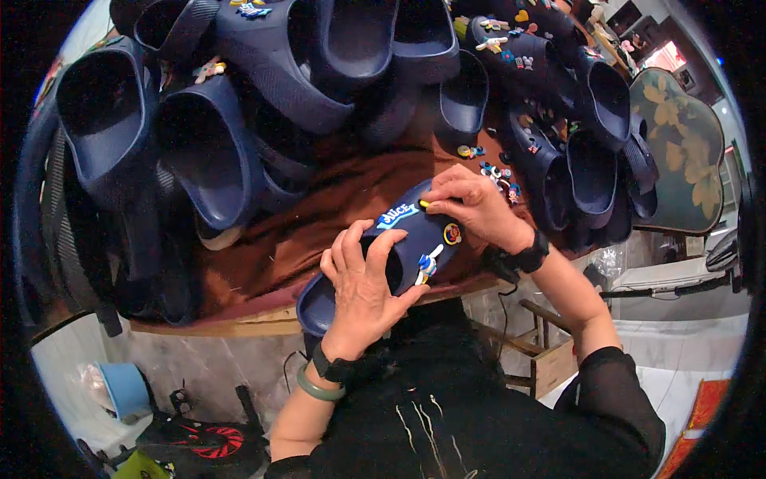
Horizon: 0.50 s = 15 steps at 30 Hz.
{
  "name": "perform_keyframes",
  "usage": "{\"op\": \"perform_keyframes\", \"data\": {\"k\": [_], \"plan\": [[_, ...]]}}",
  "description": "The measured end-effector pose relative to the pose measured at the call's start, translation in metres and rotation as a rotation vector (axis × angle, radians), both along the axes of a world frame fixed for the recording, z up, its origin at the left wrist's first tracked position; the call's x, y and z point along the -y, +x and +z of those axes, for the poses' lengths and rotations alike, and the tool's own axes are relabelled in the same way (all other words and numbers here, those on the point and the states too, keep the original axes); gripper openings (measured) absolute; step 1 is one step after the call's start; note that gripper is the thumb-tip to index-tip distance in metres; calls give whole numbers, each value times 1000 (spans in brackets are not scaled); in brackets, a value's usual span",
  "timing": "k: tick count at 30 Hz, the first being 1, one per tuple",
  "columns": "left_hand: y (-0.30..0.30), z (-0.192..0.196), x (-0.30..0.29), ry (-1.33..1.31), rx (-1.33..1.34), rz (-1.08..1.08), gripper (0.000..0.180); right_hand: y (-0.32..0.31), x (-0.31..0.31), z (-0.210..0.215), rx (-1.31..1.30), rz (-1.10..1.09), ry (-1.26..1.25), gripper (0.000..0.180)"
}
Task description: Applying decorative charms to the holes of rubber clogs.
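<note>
Navy clog (421, 233) with white-lettered charm (397, 214) is gripped by the left hand (361, 278), right hand (483, 209) pinching yellow-green piece (424, 203).

Brown cloth (259, 259) leaves room left of the held clog (423, 233), with piled shoes (279, 92) blocking farther back

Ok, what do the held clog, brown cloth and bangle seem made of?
Clog: probably moulded foam or rubber, matte, judging by its thick, rounded look. Cloth: fabric, by its soft folds, faintly sheeny. Bangle: smooth, pale green; perhaps stone, glass or plastic.
</note>
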<state>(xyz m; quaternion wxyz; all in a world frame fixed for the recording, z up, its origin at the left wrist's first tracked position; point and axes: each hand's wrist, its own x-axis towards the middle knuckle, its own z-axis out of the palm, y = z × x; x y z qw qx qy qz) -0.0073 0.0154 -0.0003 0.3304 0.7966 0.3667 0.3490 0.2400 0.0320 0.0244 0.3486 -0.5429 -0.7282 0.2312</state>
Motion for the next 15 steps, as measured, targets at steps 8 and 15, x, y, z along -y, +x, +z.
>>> {"op": "perform_keyframes", "data": {"k": [8,15], "plan": [[3,0,-4,3,-3,-8,81,-9,8,-9,284,-43,353,27],[0,10,-5,61,-135,-17,79,-12,25,19,679,80,305,38]]}}
